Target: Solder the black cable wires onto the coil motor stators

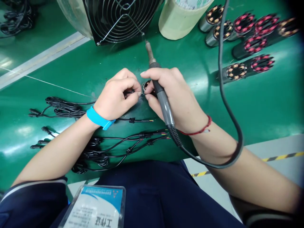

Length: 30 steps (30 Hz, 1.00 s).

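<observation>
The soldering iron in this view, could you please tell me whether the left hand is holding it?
No, the right hand holds the soldering iron, while the left hand is apart from it.

On your tabletop (268, 110), the fan (125, 20) stands beyond your iron (164, 99); right of the fan come the tub (182, 19), then stators (238, 51); cables (93, 154) lie left of the iron.

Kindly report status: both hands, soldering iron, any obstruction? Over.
Left hand pinching black cable. Right hand gripping soldering iron, pointed toward fan. Wound core partly hidden by right hand.
</observation>
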Available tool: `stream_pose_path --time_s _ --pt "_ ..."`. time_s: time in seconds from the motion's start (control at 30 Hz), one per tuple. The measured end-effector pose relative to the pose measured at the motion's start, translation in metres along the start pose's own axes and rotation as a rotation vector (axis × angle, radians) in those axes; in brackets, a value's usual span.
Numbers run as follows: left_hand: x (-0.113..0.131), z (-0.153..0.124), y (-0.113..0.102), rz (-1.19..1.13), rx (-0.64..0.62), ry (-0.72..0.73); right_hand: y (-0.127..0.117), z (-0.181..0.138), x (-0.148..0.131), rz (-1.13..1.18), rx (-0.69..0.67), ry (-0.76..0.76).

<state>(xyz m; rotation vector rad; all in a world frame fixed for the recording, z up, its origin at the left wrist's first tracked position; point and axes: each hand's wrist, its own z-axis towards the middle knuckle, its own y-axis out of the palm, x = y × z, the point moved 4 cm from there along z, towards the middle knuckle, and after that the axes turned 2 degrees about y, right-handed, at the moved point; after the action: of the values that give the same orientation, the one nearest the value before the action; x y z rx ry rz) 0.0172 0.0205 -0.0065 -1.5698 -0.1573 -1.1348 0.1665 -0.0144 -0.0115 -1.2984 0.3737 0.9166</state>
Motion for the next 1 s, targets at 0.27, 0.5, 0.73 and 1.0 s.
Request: stream_pose_path --time_s 0.27,0.5,0.73,1.0 --pt "0.000 -0.001 -0.001 0.036 -0.026 0.032 0.004 -0.002 0.006 0.020 0.030 -0.001" --pt "0.004 -0.001 0.004 0.084 -0.024 0.023 0.004 -0.004 0.009 0.075 0.069 -0.022" --pt "-0.006 -0.004 -0.008 0.099 -0.117 0.001 0.006 -0.006 0.015 0.187 0.169 0.033" --pt "-0.011 -0.001 -0.009 -0.115 -0.180 -0.254 0.018 0.001 0.016 0.171 0.094 0.062"
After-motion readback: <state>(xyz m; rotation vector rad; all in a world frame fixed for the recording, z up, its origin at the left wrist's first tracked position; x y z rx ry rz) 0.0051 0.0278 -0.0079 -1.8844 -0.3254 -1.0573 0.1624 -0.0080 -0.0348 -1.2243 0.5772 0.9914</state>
